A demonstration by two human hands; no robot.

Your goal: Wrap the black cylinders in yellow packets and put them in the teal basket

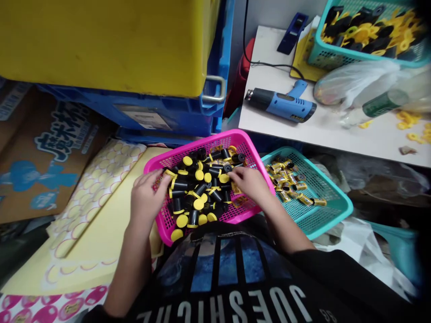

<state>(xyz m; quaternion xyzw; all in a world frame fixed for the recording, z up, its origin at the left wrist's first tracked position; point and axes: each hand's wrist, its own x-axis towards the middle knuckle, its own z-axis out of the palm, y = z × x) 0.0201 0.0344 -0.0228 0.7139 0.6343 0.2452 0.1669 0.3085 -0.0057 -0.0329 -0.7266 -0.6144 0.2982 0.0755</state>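
Note:
A pink basket (251, 148) sits against my body, full of small black plastic cylinders with yellow caps (182, 185). My left hand (148, 195) reaches over its left side, thumb and fingers closed around a yellow-capped black cylinder (169, 172). On the right side of the basket, my right hand (249, 181) has its fingertips pinched at a black cylinder (228, 168) whose round hollow end faces up. Beneath the right hand lie gold-labelled pieces (238, 201), partly covered by the fingers and wrist.
A teal basket (316, 220) with gold-wrapped cylinders stands to the right. On the white table (266, 40) lie a blue heat gun (283, 104), plastic bags and another teal basket (336, 56) of black and yellow parts. Stacked crates (134, 45) rise ahead; cardboard (37, 161) and printed sheets lie left.

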